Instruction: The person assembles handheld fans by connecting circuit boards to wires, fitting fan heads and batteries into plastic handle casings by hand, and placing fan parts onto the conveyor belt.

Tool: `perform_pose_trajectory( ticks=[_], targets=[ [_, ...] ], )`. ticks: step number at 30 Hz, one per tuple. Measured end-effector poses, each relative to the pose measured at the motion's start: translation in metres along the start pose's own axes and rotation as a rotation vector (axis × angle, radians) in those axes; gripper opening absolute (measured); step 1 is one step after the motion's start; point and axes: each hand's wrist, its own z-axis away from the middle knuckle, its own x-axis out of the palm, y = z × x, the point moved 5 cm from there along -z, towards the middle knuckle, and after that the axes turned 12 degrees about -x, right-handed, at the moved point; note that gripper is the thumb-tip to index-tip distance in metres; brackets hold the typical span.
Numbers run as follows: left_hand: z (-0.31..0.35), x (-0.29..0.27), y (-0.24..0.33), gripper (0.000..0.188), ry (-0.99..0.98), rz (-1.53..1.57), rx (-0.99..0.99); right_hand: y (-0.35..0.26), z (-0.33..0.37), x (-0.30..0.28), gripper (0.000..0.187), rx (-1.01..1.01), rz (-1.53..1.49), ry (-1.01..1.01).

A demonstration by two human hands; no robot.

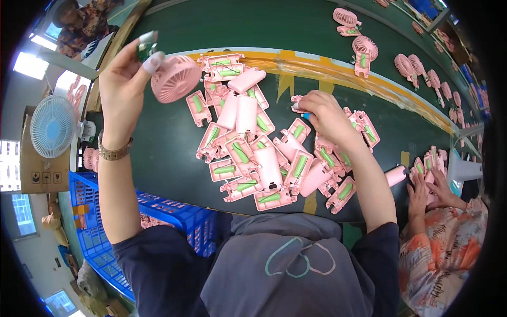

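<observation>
Left hand is hovering above the surface, fingers pinching a green board; white covers are capping the tips, perhaps to guard skin or part. Fan head is hanging just right of those fingers, maybe because pinching the board is sparing the grille; cannot tell whether a wire is joining the two. Right hand is reaching over the heap's far side, its fingers curling onto a pink shell; they are hiding the contact, so cannot tell whether they are closing on it or only touching. Between both sets of fingers and nearer the body, loose shells are lying jumbled, many hollow side up and showing green cells, presumably heaped there for short reach. Beyond the right fingers, a taped strip is crossing, likely marking off the fans behind. Well right of them, a co-worker's hands are touching more shells.
</observation>
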Motion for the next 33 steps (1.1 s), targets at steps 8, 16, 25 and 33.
perform_pose_trajectory(
  ticks=[8,16,25,33],
  targets=[
    [0.020,0.075,-0.009,0.039,-0.123,0.192,-0.182,0.026,0.011,0.005,0.019,0.296,-0.333,0.138],
    [0.061,0.091,0.002,0.031,-0.295,0.191,-0.004,-0.009,0.011,-0.012,0.018,0.669,-1.354,0.580],
    [0.093,0.107,0.022,0.021,-0.265,-0.012,0.190,-0.125,0.011,-0.057,0.018,0.449,-1.308,0.413],
    [0.102,0.123,0.035,0.022,-0.324,-0.016,0.160,-0.138,0.011,-0.069,0.012,0.346,-1.276,0.425]
  ],
)
